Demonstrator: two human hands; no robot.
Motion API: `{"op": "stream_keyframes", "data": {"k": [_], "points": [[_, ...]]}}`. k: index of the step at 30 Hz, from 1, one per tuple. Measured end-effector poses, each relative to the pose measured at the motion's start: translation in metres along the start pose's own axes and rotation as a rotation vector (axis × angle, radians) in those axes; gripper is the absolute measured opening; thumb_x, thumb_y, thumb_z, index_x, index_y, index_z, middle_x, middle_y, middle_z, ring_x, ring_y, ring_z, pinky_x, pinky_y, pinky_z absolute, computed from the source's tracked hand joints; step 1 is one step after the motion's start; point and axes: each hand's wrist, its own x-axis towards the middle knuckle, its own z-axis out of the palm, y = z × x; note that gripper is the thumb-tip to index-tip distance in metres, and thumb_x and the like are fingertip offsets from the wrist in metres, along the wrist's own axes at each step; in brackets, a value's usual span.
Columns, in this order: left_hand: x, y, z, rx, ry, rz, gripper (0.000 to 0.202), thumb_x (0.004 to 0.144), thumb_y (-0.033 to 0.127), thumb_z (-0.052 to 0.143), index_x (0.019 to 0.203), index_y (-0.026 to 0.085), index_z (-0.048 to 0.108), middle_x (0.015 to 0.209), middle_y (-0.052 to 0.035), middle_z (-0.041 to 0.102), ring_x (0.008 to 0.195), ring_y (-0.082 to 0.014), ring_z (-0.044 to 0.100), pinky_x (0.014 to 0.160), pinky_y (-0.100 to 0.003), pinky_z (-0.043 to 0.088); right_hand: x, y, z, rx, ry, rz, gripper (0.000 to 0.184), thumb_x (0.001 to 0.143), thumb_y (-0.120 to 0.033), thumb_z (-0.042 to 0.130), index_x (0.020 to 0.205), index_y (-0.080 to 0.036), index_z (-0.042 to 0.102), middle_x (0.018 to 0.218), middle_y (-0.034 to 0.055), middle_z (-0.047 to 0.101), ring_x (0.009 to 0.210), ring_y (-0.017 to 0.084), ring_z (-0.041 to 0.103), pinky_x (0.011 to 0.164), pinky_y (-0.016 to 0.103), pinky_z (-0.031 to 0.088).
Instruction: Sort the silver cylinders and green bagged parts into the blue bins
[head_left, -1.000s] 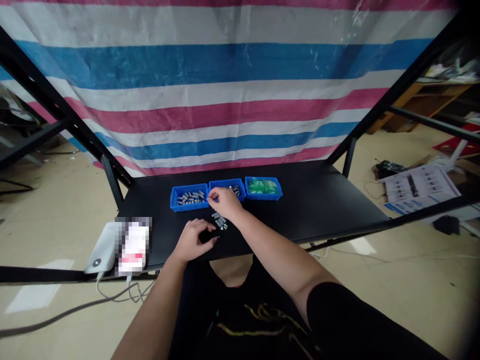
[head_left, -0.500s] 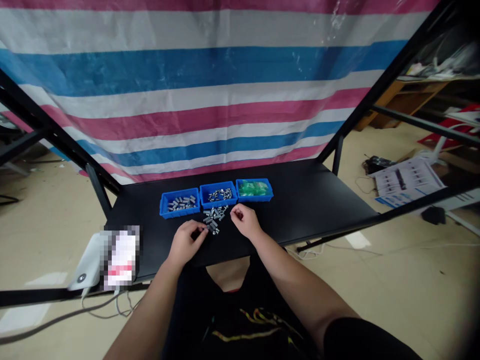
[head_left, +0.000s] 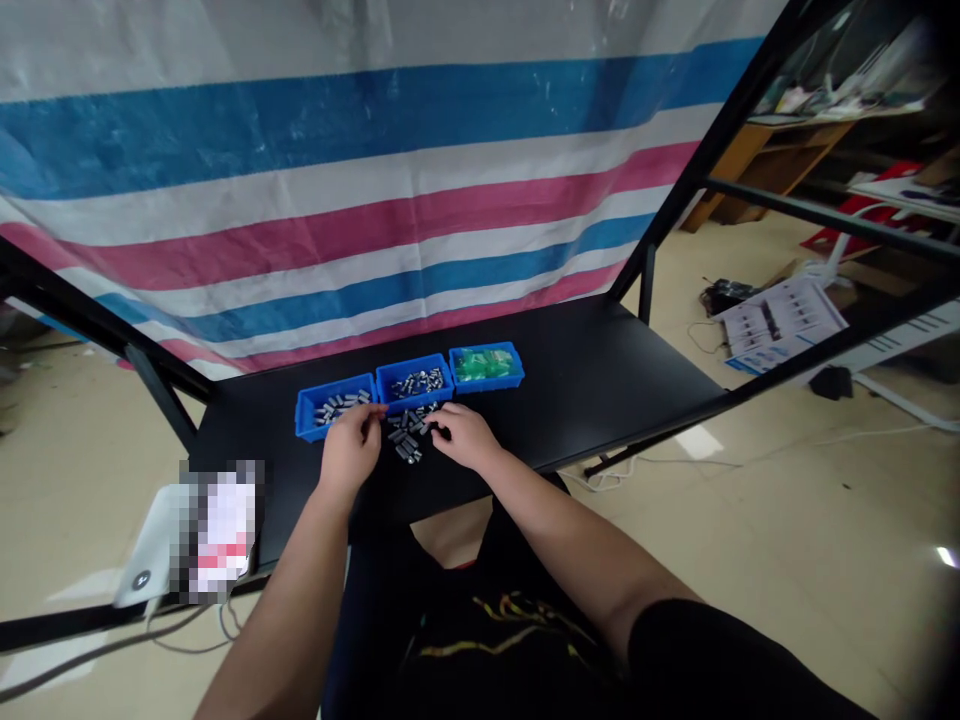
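Observation:
A loose pile of small metal cylinders and screw-like pieces [head_left: 406,440] lies on the black table in front of the blue bins. My left hand [head_left: 351,446] is at the pile's left, its fingertips drawn together by the near right corner of the left bin [head_left: 313,431]. From the right, my right hand [head_left: 466,436] reaches the pile's edge with curled fingers and thumb close together. Anything pinched in either hand is too small to make out. Metal cylinders [head_left: 330,409] lie in the left bin, partly behind my left hand. Small shiny metal pieces [head_left: 420,381] fill the middle bin [head_left: 390,367].
The right blue bin [head_left: 487,383] holds green plastic packets [head_left: 484,363]. A white device [head_left: 154,545] with cables and a blurred-out item [head_left: 223,530] sit at the table's left front. Black frame posts [head_left: 646,285] flank the table; a striped sheet [head_left: 360,215] hangs behind.
My left hand has moved from the pile's near side up toward the left bin. My right hand has come in closer to the pile. The whole view has shifted slightly.

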Motion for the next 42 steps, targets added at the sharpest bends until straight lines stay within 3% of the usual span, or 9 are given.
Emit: {"op": "stream_keyframes", "data": {"k": [5, 9, 14, 17, 20, 26, 31, 36, 42], "points": [[-0.053, -0.022, -0.003, -0.031, -0.023, -0.057, 0.023, 0.092, 0.026, 0.050, 0.099, 0.022, 0.072, 0.099, -0.0039, 0.075, 0.093, -0.0206, 0.069, 0.086, -0.032, 0.053, -0.004, -0.001, -0.006, -0.047, -0.042, -0.029, 0.009, 0.090, -0.023, 0.068, 0.099, -0.023, 0.068, 0.103, 0.0038, 0.062, 0.098, 0.020, 0.058, 0.084, 0.030, 0.046], [-0.079, -0.031, -0.003, -0.039, -0.011, -0.111, 0.023, 0.093, 0.025, 0.050, 0.096, 0.022, 0.072, 0.095, -0.0036, 0.074, 0.090, -0.0199, 0.069, 0.082, -0.031, 0.053, 0.000, -0.004, -0.010, -0.015, -0.107, -0.098, 0.005, 0.094, -0.022, 0.064, 0.099, -0.021, 0.066, 0.103, 0.0042, 0.064, 0.099, 0.019, 0.058, 0.085, 0.030, 0.045], [-0.083, -0.034, -0.001, -0.032, -0.039, -0.078, 0.023, 0.094, 0.023, 0.048, 0.096, 0.022, 0.071, 0.098, -0.0041, 0.073, 0.093, -0.0202, 0.069, 0.085, -0.032, 0.052, 0.048, -0.036, -0.004, 0.109, -0.094, -0.200, 0.011, 0.099, -0.028, 0.060, 0.103, -0.020, 0.066, 0.100, 0.0037, 0.067, 0.098, 0.017, 0.061, 0.087, 0.027, 0.043], [-0.082, -0.033, -0.002, -0.017, -0.060, -0.077, 0.020, 0.094, 0.025, 0.051, 0.097, 0.023, 0.070, 0.098, -0.0043, 0.073, 0.092, -0.0202, 0.068, 0.084, -0.033, 0.052, 0.082, -0.063, 0.000, 0.170, -0.020, -0.169, 0.018, 0.097, -0.034, 0.064, 0.109, -0.021, 0.066, 0.099, 0.0025, 0.068, 0.096, 0.017, 0.062, 0.084, 0.026, 0.043], [-0.080, -0.026, -0.002, -0.010, -0.119, -0.024, 0.018, 0.094, 0.030, 0.055, 0.103, 0.023, 0.070, 0.098, -0.0046, 0.072, 0.086, -0.0191, 0.066, 0.079, -0.033, 0.051, 0.096, -0.073, 0.001, 0.210, 0.011, -0.152, 0.019, 0.095, -0.035, 0.066, 0.107, -0.020, 0.067, 0.093, 0.0016, 0.068, 0.093, 0.017, 0.063, 0.082, 0.025, 0.042], [-0.068, -0.006, 0.010, 0.150, -0.239, 0.161, 0.025, 0.097, 0.031, 0.055, 0.117, 0.031, 0.070, 0.104, -0.0041, 0.070, 0.099, -0.0200, 0.066, 0.081, -0.034, 0.043, 0.062, -0.035, -0.007, 0.204, 0.038, -0.101, 0.008, 0.094, -0.022, 0.060, 0.092, -0.020, 0.068, 0.085, 0.0010, 0.067, 0.079, 0.015, 0.060, 0.076, 0.025, 0.042], [-0.056, 0.001, 0.017, 0.262, -0.269, 0.203, 0.019, 0.097, 0.031, 0.056, 0.103, 0.030, 0.074, 0.102, -0.0038, 0.071, 0.097, -0.0205, 0.066, 0.080, -0.035, 0.039, 0.021, -0.008, -0.013, 0.262, 0.080, -0.067, 0.008, 0.092, -0.019, 0.060, 0.086, -0.020, 0.065, 0.080, -0.0002, 0.063, 0.072, 0.013, 0.056, 0.069, 0.024, 0.041], [-0.020, 0.012, 0.009, 0.220, -0.155, 0.193, 0.018, 0.097, 0.032, 0.056, 0.101, 0.026, 0.072, 0.101, -0.0039, 0.073, 0.098, -0.0204, 0.066, 0.084, -0.035, 0.043, -0.007, -0.004, -0.011, 0.295, 0.071, -0.035, 0.007, 0.090, -0.018, 0.062, 0.085, -0.020, 0.065, 0.077, -0.0017, 0.059, 0.066, 0.011, 0.053, 0.065, 0.024, 0.039], [0.035, 0.019, 0.011, 0.285, -0.047, 0.171, 0.021, 0.094, 0.030, 0.055, 0.105, 0.022, 0.071, 0.100, -0.0073, 0.073, 0.093, -0.0248, 0.066, 0.085, -0.037, 0.047, -0.013, -0.002, -0.008, 0.266, 0.029, 0.011, 0.007, 0.089, -0.015, 0.061, 0.086, -0.020, 0.066, 0.079, -0.0015, 0.060, 0.069, 0.011, 0.055, 0.067, 0.023, 0.040]]}}
